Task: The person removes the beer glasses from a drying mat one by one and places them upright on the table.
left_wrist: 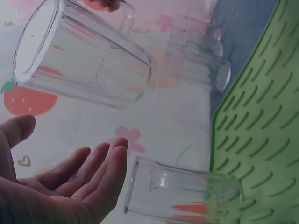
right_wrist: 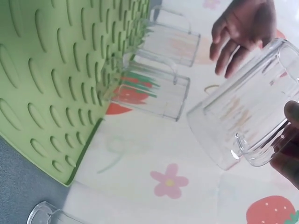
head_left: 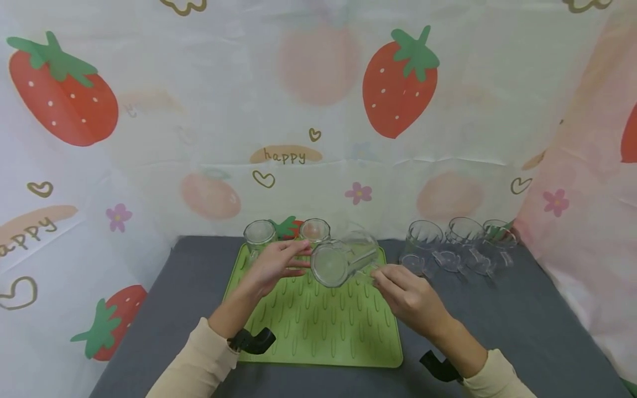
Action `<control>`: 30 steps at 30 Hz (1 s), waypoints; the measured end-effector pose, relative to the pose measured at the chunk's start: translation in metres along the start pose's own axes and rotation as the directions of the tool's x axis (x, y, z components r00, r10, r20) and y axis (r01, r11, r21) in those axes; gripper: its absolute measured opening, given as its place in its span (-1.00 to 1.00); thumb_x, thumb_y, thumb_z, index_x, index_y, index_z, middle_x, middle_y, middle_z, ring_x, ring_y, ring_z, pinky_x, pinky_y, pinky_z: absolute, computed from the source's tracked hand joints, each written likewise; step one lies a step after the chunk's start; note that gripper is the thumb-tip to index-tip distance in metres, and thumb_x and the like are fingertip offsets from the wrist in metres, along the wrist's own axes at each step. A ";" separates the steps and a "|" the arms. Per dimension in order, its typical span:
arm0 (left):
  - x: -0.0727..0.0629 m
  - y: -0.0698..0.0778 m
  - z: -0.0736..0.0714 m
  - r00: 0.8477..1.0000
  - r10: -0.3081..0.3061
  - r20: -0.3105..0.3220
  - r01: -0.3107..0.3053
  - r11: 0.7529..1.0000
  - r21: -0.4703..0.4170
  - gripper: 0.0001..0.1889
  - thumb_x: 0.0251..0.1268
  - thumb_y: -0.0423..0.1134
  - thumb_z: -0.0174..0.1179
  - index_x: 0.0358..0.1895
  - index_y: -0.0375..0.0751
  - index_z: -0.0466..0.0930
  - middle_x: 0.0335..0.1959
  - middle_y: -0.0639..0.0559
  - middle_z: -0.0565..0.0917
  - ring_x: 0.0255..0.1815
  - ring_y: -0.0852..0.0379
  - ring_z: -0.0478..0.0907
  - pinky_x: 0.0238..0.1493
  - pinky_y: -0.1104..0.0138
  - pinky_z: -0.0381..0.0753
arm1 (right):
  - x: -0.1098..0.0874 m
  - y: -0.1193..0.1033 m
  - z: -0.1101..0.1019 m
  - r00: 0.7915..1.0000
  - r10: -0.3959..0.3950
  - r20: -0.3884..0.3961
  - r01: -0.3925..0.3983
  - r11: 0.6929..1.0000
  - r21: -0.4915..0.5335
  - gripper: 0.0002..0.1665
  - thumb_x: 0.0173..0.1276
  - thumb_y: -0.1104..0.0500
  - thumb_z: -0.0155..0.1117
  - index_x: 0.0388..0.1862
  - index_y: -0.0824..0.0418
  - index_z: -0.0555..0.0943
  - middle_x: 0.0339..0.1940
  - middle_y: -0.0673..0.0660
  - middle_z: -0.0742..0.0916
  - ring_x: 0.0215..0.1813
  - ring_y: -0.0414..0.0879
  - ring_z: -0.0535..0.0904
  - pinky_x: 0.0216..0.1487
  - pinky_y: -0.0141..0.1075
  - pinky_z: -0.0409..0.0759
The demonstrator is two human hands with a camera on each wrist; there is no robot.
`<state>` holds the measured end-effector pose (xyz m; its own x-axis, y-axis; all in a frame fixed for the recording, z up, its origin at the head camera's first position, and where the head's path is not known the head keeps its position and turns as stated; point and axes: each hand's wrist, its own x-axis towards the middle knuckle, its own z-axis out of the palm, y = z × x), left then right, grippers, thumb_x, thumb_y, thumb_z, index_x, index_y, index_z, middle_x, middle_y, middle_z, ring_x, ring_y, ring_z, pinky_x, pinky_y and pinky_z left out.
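My right hand (head_left: 410, 298) pinches the handle of a clear glass mug (head_left: 330, 266) above the green ridged mat (head_left: 323, 331). The mug is tilted on its side, its round base facing left and toward me. Fingers spread, my left hand (head_left: 276, 265) is beside that base; in the left wrist view a gap shows between the palm and the mug (left_wrist: 84, 60). Behind the hands, two more glass mugs stand upside down at the mat's back edge, one at the left (head_left: 260, 233) and one near the middle (head_left: 314, 230).
Three clear glass mugs (head_left: 424, 235) stand upright in a row at the back right of the dark grey table (head_left: 497, 331). A white cloth (head_left: 224, 110) printed with strawberries hangs behind and along the sides. Black wrist straps (head_left: 254, 341) sit on both arms.
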<state>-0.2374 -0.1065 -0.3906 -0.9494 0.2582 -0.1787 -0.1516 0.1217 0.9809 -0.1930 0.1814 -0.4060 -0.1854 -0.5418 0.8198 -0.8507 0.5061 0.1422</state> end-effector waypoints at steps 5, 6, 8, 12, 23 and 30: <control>0.005 0.013 0.004 0.998 -0.023 0.062 0.024 0.999 -0.024 -0.38 0.49 0.05 -0.01 0.40 -0.36 0.31 0.35 -0.32 0.43 0.08 -0.08 0.64 0.07 0.17 0.68 | 0.003 -0.002 0.002 0.998 -0.045 -0.042 0.046 0.999 0.001 -0.64 0.55 0.20 0.03 -0.27 0.36 0.71 -0.35 0.15 0.73 -0.29 0.00 0.69 -0.35 -0.30 0.70; 0.006 0.015 0.005 0.997 -0.034 0.076 0.037 0.998 -0.042 -0.37 0.50 0.05 -0.02 0.41 -0.36 0.29 0.36 -0.32 0.42 0.11 -0.12 0.63 0.07 0.18 0.68 | 0.003 -0.002 0.002 0.997 -0.053 -0.050 0.053 0.999 0.002 -0.65 0.54 0.21 0.03 -0.27 0.35 0.72 -0.36 0.15 0.73 -0.29 0.00 0.69 -0.35 -0.30 0.70; 0.009 0.018 0.006 0.992 -0.063 0.107 0.072 0.995 -0.076 -0.36 0.51 0.06 -0.04 0.43 -0.35 0.26 0.40 -0.30 0.38 0.20 -0.18 0.56 0.10 0.17 0.66 | 0.004 -0.003 0.003 0.996 -0.067 -0.059 0.067 0.998 0.004 -0.66 0.54 0.22 0.04 -0.28 0.34 0.72 -0.36 0.15 0.74 -0.29 -0.01 0.70 -0.34 -0.30 0.70; 0.016 0.019 0.007 0.977 -0.141 0.157 0.159 0.982 -0.106 -0.33 0.49 0.10 -0.06 0.45 -0.32 0.23 0.45 -0.26 0.28 0.37 -0.26 0.38 0.12 0.15 0.62 | 0.003 -0.004 0.004 0.995 -0.081 -0.051 0.082 0.997 0.009 -0.67 0.54 0.23 0.03 -0.26 0.34 0.72 -0.36 0.15 0.74 -0.28 -0.01 0.70 -0.31 -0.29 0.71; 0.024 0.018 0.018 0.935 -0.227 0.273 0.268 0.955 -0.123 -0.27 0.46 0.14 -0.08 0.45 -0.36 0.12 0.35 -0.40 0.32 -0.17 0.12 0.63 -0.19 0.29 0.69 | 0.001 -0.007 0.006 0.992 -0.118 -0.040 0.118 0.993 -0.004 -0.67 0.54 0.28 0.01 -0.24 0.34 0.72 -0.33 0.17 0.76 -0.25 0.01 0.71 -0.25 -0.28 0.72; 0.022 0.021 0.026 0.924 -0.215 0.317 0.280 0.944 -0.177 -0.47 0.47 -0.02 0.03 0.36 -0.23 0.26 0.03 -0.10 0.55 -0.26 0.18 0.65 -0.25 0.25 0.72 | 0.000 -0.008 0.005 0.994 -0.106 0.001 0.106 0.994 -0.017 -0.66 0.55 0.29 -0.03 -0.21 0.33 0.72 -0.30 0.17 0.76 -0.22 0.01 0.71 -0.22 -0.29 0.72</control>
<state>-0.2544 -0.0731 -0.3764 -0.7575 0.5160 -0.4000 -0.4573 0.0179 0.8891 -0.1888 0.1741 -0.4104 -0.0950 -0.5932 0.7995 -0.8572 0.4570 0.2373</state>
